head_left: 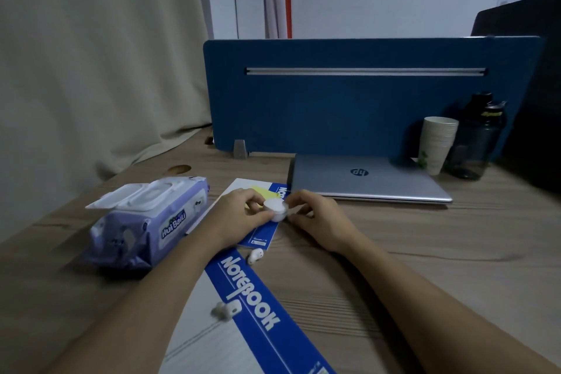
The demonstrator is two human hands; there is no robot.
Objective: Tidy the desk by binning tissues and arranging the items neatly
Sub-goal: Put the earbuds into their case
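Both hands meet over the far notebook [258, 240]: the left hand [243, 213] grips the open earbud case [275, 209], while the right hand [315, 219] pinches something small and white at its right edge. One loose earbud [254, 255] lies on the desk [425, 252] just near of the left hand, and another [221, 310] lies nearer still, on the near notebook [252, 294].
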